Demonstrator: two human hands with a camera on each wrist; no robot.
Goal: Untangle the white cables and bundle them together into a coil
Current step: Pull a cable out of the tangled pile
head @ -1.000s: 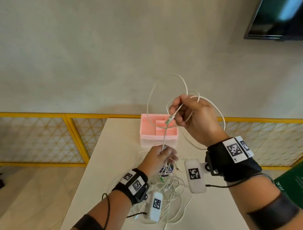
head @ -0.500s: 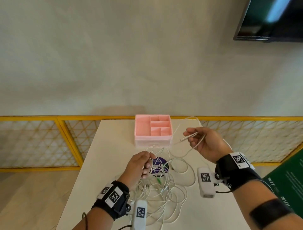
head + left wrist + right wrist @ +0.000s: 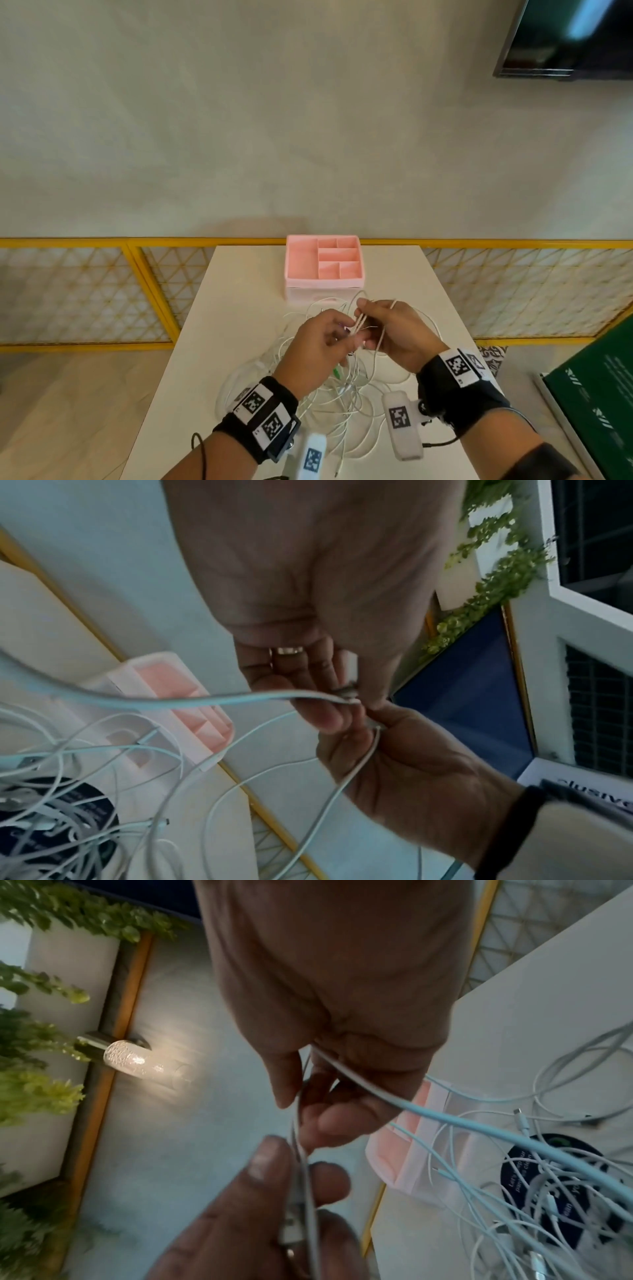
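Note:
A tangle of white cables lies on the white table between my wrists. Both hands meet just above it. My left hand pinches a white strand with a plug end between thumb and fingers. My right hand grips doubled strands of the same cable, which run down into the pile. In the right wrist view the cable leaves my right hand and drops to the heap, while the left hand's thumb presses the strands from below.
A pink compartment organiser stands at the table's far edge, just beyond the hands. A dark round disc lies under the tangle. A yellow lattice railing runs behind the table, and a green board leans at the right.
My right hand came down from high above the organiser with its cable loop. My left hand rose from the pile, and the two now meet over the tangle.

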